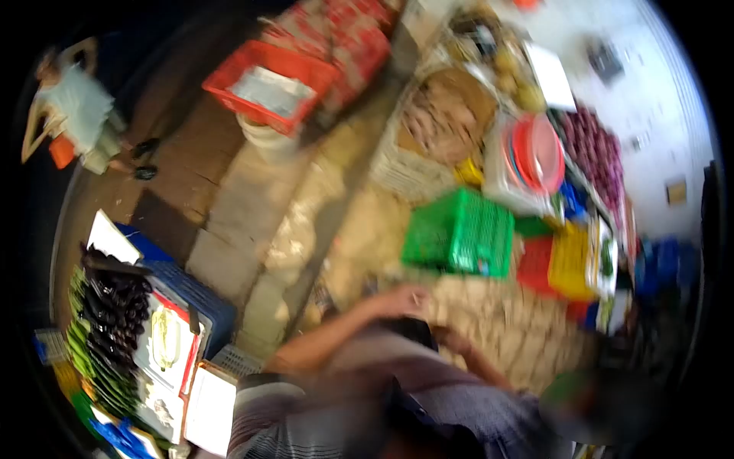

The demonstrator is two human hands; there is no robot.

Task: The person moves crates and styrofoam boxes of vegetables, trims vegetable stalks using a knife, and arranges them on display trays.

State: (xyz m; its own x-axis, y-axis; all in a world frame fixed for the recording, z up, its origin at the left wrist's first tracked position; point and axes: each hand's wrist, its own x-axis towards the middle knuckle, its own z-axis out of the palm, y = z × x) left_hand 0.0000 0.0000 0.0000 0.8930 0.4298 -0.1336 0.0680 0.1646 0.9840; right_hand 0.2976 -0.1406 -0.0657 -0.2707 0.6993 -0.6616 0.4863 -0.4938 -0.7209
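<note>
Near the lower middle of the head view, my left hand (407,300) is held in front of the body, its fingers blurred and bent inward. My right hand (451,339) is lower and partly hidden by the shirt and a dark item (413,330) at the waist. Motion blur smears both hands, and anything in them cannot be made out. Just beyond them a green plastic crate (459,233) stands on the paved floor.
Eggplants (115,306) and green vegetables lie on a stall at the left. A red basket (302,69) rests on a white bucket (267,141). A person (80,115) stands at upper left. Yellow crate (571,260) and red basins (539,153) are at right.
</note>
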